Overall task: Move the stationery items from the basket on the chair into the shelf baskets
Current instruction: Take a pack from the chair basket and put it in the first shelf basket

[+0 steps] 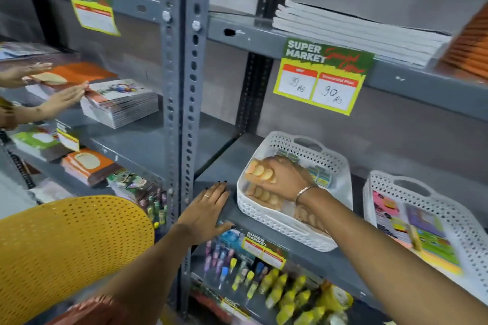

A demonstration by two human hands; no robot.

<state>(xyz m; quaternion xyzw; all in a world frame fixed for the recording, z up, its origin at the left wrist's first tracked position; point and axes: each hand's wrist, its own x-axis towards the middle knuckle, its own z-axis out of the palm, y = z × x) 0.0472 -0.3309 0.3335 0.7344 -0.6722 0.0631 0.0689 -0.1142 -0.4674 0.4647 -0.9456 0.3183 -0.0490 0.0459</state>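
Note:
My right hand (284, 178) is inside the left white shelf basket (266, 215), fingers closed on an orange blister pack (260, 173) of round pieces. More orange packs lie under it, and small packs with blue labels (320, 177) sit toward the basket's back. My left hand (207, 210) lies flat on the grey shelf edge (303, 253), just left of that basket, holding nothing. A second white basket (472, 232) to the right holds colourful flat packs (427, 235). The basket on the chair is out of view.
A yellow perforated chair back (71, 245) fills the lower left. Another person's hands (60, 99) reach toward notebook stacks (120, 103) on the left shelves. A slotted steel upright (184, 87) divides the racks. Hanging pens and glue tubes (266, 285) fill the shelf below. A price sign (323, 75) hangs above.

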